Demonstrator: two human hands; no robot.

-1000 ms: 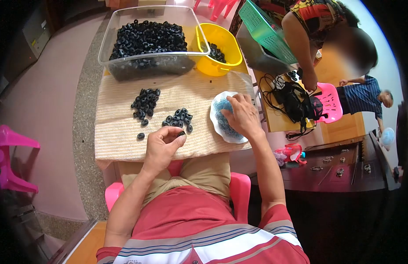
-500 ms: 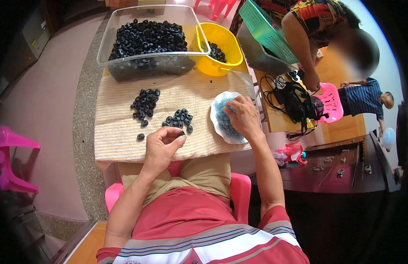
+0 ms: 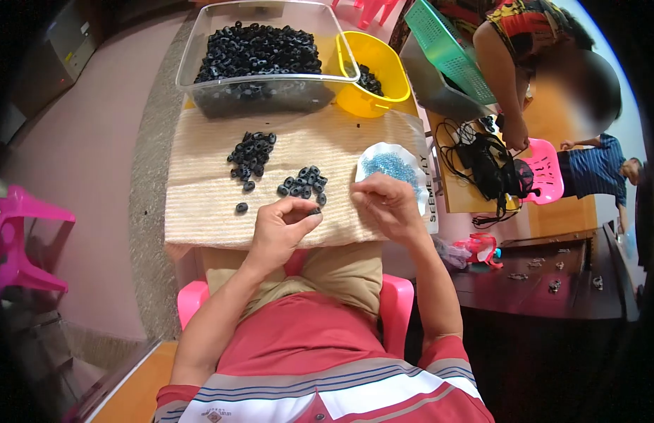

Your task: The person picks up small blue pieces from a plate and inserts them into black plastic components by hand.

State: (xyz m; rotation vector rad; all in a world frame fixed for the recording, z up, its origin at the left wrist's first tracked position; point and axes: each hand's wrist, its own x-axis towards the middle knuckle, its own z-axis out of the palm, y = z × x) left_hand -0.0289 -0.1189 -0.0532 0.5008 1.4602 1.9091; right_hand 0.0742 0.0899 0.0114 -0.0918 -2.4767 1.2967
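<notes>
Between the thumb and forefinger of my left hand (image 3: 281, 231) is a small black ring-shaped part (image 3: 314, 211). My right hand (image 3: 394, 208) is pinched closed over the near-left rim of a white scalloped plate (image 3: 373, 151), which holds many tiny blue beads (image 3: 394, 165). Whatever sits in that pinch is too small to make out. Just beyond my left fingertips lies a small pile of black ring-shaped parts (image 3: 304, 183). A larger pile of the same parts (image 3: 253, 154) is farther back, with a single part (image 3: 242, 208) off to the left.
A clear plastic bin (image 3: 267, 88) full of black parts and a yellow bucket (image 3: 373, 104) stand at the table's back, on a striped cloth (image 3: 207, 162). At right, a person (image 3: 507, 84) leans by a green basket (image 3: 454, 53) and black cables (image 3: 485, 169). A pink stool (image 3: 31, 233) is left.
My right hand has drawn back from the beads toward my left hand, its fingers pinched. My left hand keeps its black part. The whole view has shifted slightly.
</notes>
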